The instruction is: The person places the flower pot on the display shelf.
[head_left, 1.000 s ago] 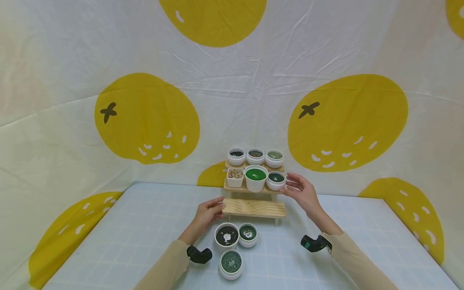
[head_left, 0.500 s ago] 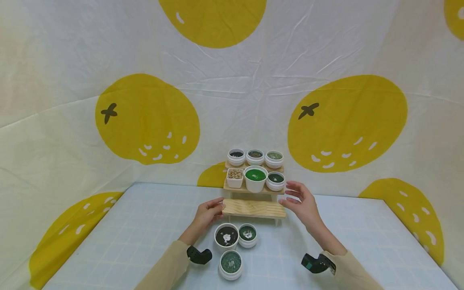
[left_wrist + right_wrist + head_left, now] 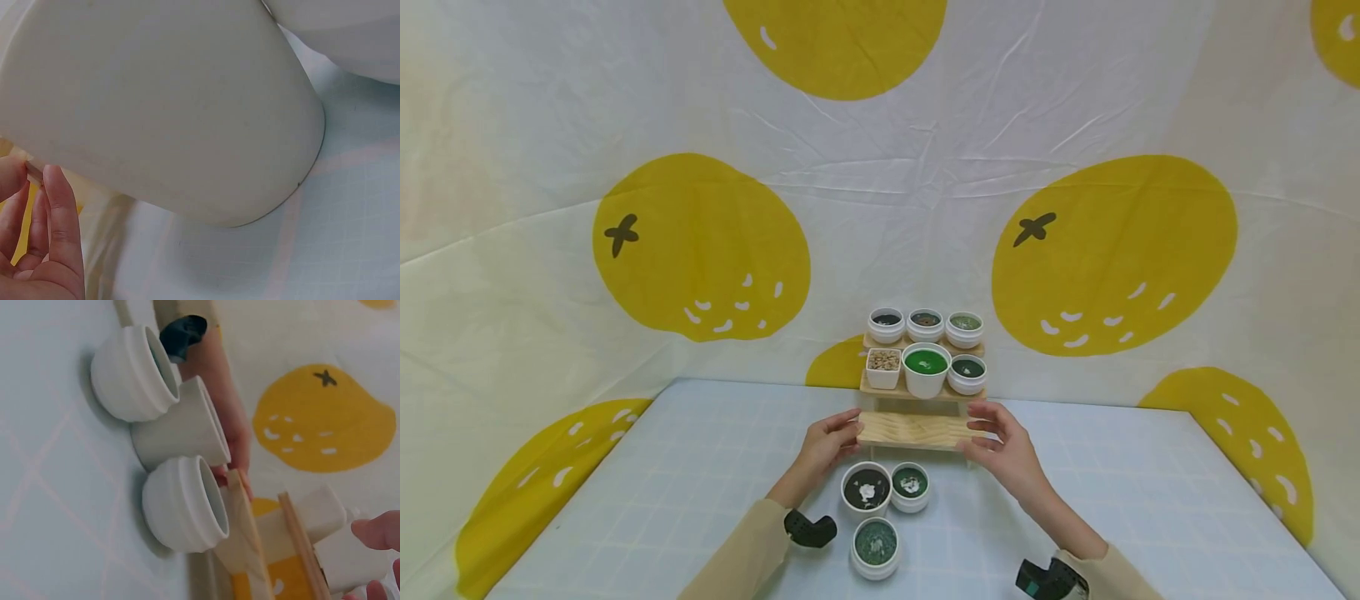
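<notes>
The left hand (image 3: 827,446) pinches the left end of the low shelf (image 3: 913,429), a bare wooden board in front of the 2 higher shelves, which carry 6 filled dishes (image 3: 926,372). The right hand (image 3: 1003,446) is at the board's right end, thumb and fingers spread well apart; the pictures do not settle whether it touches the wood. The step in hand seems to be steadying or straightening this shelf. A large cup (image 3: 867,489), a small cup (image 3: 911,485) and a front cup (image 3: 876,543) sit on the table (image 3: 737,467) before it. The next move probably calls for squaring both ends gently, without bumping the large cup near the left wrist.
</notes>
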### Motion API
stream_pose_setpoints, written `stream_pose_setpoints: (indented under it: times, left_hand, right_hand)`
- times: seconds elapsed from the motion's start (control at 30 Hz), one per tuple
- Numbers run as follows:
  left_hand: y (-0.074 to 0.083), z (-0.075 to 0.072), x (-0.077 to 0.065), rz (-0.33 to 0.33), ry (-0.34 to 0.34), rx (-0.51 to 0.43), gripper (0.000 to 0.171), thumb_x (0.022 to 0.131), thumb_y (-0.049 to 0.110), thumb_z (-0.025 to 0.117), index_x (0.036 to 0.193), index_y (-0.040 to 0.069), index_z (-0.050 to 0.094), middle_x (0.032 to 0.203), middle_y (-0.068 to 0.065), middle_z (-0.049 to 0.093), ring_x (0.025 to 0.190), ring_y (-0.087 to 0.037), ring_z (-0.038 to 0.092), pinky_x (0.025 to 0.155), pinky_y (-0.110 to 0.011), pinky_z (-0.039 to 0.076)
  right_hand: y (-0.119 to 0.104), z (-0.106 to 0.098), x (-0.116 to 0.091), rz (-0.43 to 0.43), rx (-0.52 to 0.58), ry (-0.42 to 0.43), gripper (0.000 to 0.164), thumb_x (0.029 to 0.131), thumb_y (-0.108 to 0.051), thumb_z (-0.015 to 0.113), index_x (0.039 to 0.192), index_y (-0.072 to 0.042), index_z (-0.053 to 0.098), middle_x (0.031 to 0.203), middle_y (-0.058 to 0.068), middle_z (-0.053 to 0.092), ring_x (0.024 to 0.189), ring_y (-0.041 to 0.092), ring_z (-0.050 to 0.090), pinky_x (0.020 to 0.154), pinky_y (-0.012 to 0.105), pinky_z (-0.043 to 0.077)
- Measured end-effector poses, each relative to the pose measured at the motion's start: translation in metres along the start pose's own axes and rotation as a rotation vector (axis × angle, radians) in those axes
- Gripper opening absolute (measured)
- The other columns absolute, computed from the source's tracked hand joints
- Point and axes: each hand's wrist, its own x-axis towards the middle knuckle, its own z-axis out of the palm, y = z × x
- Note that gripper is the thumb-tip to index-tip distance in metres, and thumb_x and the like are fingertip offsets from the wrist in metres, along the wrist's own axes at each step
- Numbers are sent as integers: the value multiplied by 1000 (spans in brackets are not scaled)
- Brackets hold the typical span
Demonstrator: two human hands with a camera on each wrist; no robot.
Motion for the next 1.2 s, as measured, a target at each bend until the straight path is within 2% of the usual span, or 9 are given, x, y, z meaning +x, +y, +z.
stream_pose_setpoints:
  times: [0.43,0.57,0.8,1.07,1.2]
  left_hand:
    - [1,1,-1,-5,5,-18,42,90,11,65,129,-2,58,108,-13,65,72,-8,61,66,-20,57]
    - [0,1,0,-11,12,-16,41,90,10,64,129,-1,59,107,-13,65,72,-8,61,66,-20,57]
    - [-1,0,0,-12,19,-3,41,91,11,64,129,0,58,111,-14,64,73,-8,61,68,-20,57]
    - [0,1,-1,-10,10,-6,41,91,11,64,130,-1,58,115,-17,63,74,-8,62,67,-20,57]
    - [0,1,-1,-14,12,-1,41,91,12,64,130,0,58,115,-17,63,74,-8,62,68,-19,57]
  right_hand:
    - [19,20,-17,8,7,-78,57,73,0,79,125,-4,54,125,14,57,109,24,56,85,28,53]
    - [24,26,-20,15,13,-101,56,73,1,79,124,-3,55,122,16,58,107,22,56,83,26,53]
    - [32,33,-26,-7,16,-185,59,73,-2,79,125,2,52,123,24,55,106,27,56,84,25,53]
    - [36,37,-30,-39,1,-218,62,71,-3,80,126,3,51,123,25,55,106,30,57,87,34,54]
    - [37,37,-31,-29,-14,-245,62,71,-3,81,125,3,52,123,23,56,106,29,57,87,34,54]
